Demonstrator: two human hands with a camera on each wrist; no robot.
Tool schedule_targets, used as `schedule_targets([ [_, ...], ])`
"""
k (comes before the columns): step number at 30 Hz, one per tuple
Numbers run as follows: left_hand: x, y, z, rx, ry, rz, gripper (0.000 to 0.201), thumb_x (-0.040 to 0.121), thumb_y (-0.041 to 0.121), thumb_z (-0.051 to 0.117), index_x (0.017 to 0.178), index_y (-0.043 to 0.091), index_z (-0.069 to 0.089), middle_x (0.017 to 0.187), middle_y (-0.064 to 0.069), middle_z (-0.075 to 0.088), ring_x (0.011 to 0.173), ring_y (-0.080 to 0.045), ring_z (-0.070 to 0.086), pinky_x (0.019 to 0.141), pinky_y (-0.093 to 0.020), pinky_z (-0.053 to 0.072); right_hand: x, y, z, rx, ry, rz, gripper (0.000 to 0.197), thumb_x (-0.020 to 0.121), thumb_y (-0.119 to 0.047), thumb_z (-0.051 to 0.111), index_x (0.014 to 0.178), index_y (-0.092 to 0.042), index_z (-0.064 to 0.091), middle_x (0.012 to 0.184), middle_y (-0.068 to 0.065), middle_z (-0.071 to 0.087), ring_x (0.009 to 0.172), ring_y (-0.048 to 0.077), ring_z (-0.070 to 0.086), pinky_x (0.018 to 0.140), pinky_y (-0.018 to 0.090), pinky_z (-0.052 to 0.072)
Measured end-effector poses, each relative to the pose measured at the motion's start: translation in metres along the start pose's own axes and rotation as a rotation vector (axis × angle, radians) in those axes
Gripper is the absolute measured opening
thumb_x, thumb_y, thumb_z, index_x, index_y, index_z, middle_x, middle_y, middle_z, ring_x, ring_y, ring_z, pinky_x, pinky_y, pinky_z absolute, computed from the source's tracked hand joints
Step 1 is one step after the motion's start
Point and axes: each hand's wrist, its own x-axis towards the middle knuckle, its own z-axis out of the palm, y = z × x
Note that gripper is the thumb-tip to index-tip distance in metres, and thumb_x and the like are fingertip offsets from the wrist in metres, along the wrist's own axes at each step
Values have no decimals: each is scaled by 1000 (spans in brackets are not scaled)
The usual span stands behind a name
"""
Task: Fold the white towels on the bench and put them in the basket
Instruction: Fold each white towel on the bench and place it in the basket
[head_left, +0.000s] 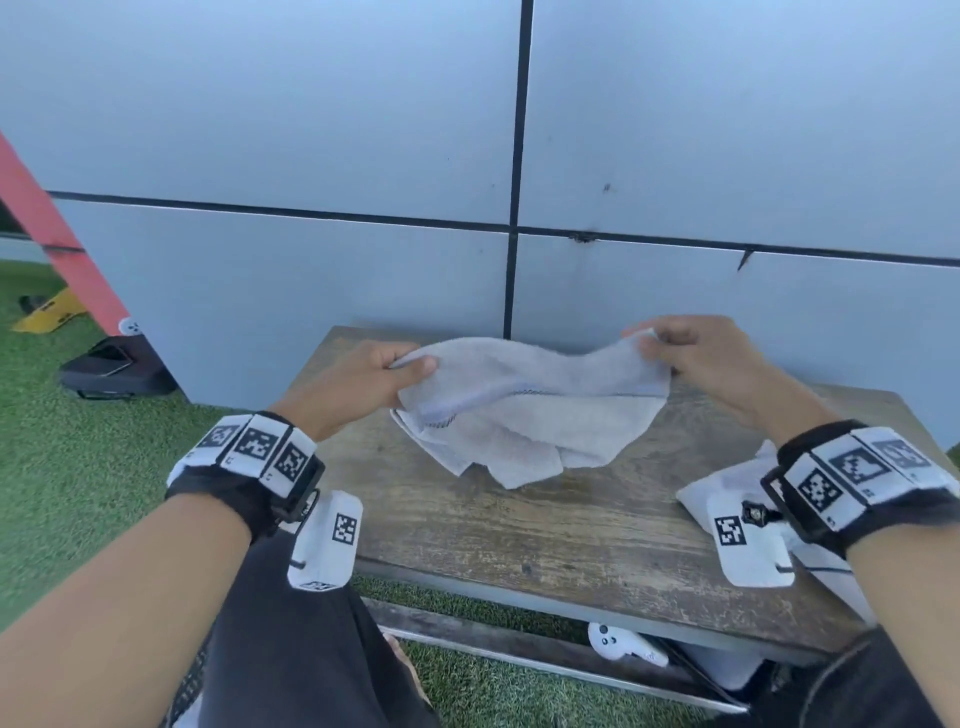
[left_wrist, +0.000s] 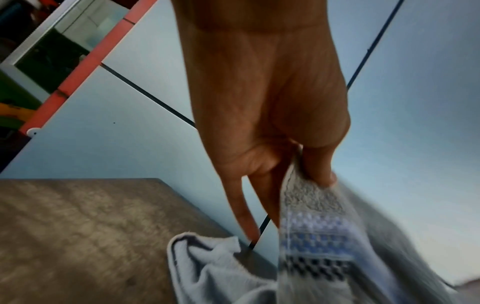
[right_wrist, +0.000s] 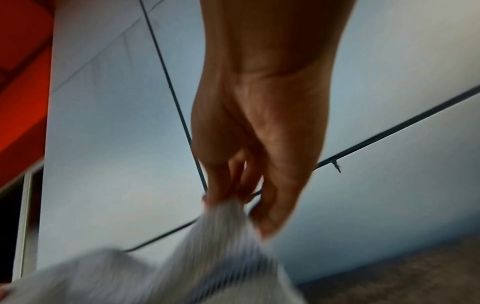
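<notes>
A white towel with a blue woven border stripe is stretched between both hands above the wooden bench, its lower part draped on the bench top. My left hand pinches the towel's left corner between thumb and fingers; in the left wrist view the towel hangs from that hand. My right hand pinches the right corner; the right wrist view shows the blurred towel under the pinching fingers. Another white towel lies at the bench's right edge, partly behind my right wrist. No basket is in view.
A grey panelled wall stands directly behind the bench. Green turf surrounds it. A black bag and a red slanted post are at the left. A white controller lies under the bench on its lower shelf.
</notes>
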Motion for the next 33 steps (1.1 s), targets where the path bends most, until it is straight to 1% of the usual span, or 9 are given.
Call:
schedule_targets([
  [4, 0, -18, 23, 279, -117, -107, 70, 80, 64, 59, 93, -5, 63, 80, -17, 61, 75, -18, 53, 73, -36, 39, -8, 21, 16, -277, -398, 141, 10, 93, -22, 71, 88, -17, 78, 84, -10, 75, 83, 14, 73, 84, 34, 60],
  [8, 6, -35, 54, 351, -29, -126, 45, 100, 36, 57, 62, 24, 37, 55, -5, 40, 52, -9, 35, 54, -21, 29, -8, 37, 53, -268, -249, 80, 13, 93, -22, 69, 81, -25, 73, 80, -11, 72, 82, 15, 67, 79, 35, 54],
  [9, 7, -39, 62, 340, -22, -116, 34, 100, 33, 58, 85, 26, 28, 56, -5, 39, 50, -9, 32, 50, -21, 30, -8, 41, 64, -267, -220, 66, 12, 93, -23, 67, 82, -26, 72, 86, -8, 72, 87, 16, 67, 82, 37, 52],
  [10, 11, -49, 68, 309, -16, -108, 45, 100, 34, 59, 58, 27, 43, 62, -10, 46, 51, -10, 36, 49, -26, 37, -9, 44, 75, -273, -218, 51, 10, 93, -24, 66, 85, -26, 72, 91, -7, 72, 90, 17, 66, 82, 37, 51],
  [11, 15, -60, 74, 319, -28, -118, 42, 98, 37, 60, 62, 15, 66, 76, -15, 54, 60, -12, 45, 57, -33, 46, -11, 47, 87, -283, -241, 41, 10, 94, -25, 64, 88, -24, 71, 95, -6, 71, 92, 17, 65, 82, 37, 51],
  [15, 16, -78, 100, 462, -55, -164, 35, 90, 50, 57, 57, 39, 61, 111, -6, 52, 113, -26, 47, 99, -45, 42, -21, 55, 133, -424, -438, -48, 17, 97, -24, 55, 90, -15, 68, 95, -5, 60, 89, 19, 59, 83, 36, 50],
  [21, 33, -44, 108, 355, -85, 43, 36, 97, 13, 55, 64, 0, 46, 66, -16, 50, 60, -12, 38, 61, -27, 35, -23, 56, 137, -294, -438, -30, 41, 90, -17, 60, 56, -12, 40, 53, -1, 40, 50, 11, 31, 50, 26, 30],
  [26, 106, 22, 95, 115, -2, 162, 34, 94, 32, 59, 78, 4, 68, 69, -12, 62, 63, -11, 46, 59, -28, 37, 41, 23, 82, -161, -110, -61, 34, 93, -14, 63, 62, -3, 56, 56, 1, 45, 52, 9, 32, 48, 20, 25],
  [33, 217, 127, 73, 85, 231, 341, 36, 97, 28, 58, 72, 2, 56, 65, -9, 46, 57, -6, 39, 55, -22, 31, 155, -14, 17, 22, 388, -133, 32, 93, -23, 62, 72, 0, 64, 65, 18, 56, 60, 11, 43, 59, 29, 35],
])
